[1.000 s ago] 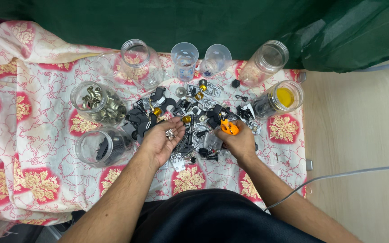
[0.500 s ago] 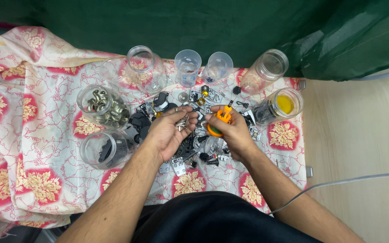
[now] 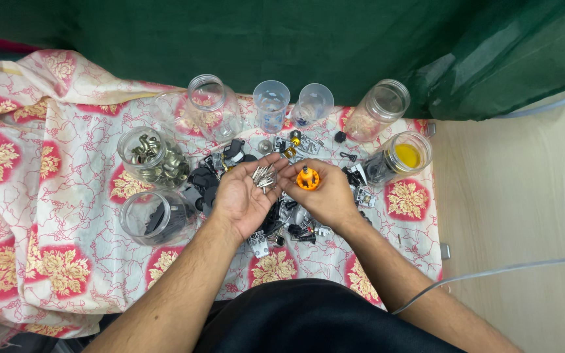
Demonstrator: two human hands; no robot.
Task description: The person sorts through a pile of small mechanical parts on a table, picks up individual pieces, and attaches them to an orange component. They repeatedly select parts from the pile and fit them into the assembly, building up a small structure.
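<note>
My left hand (image 3: 243,196) lies palm up over a heap of small black and metal parts (image 3: 282,216) and cups several thin silver screwdriver bits (image 3: 263,176). My right hand (image 3: 325,196) grips a round orange bit holder (image 3: 307,178), and its fingertips touch the bits on the left palm. Both hands meet above the middle of the floral cloth (image 3: 67,216).
Around the heap stand clear jars: one with metal fittings (image 3: 152,157), one with dark parts (image 3: 158,219), an empty tilted jar (image 3: 214,108), two small cups (image 3: 273,104) (image 3: 313,104), another tilted jar (image 3: 377,111), and one with a yellow piece (image 3: 403,157). A green drape (image 3: 295,46) hangs behind. A white cable (image 3: 505,271) crosses the wooden floor.
Both hands rose from the heap and came together. The left palm turned up with the silver bits, and the right hand brought the orange holder to them.
</note>
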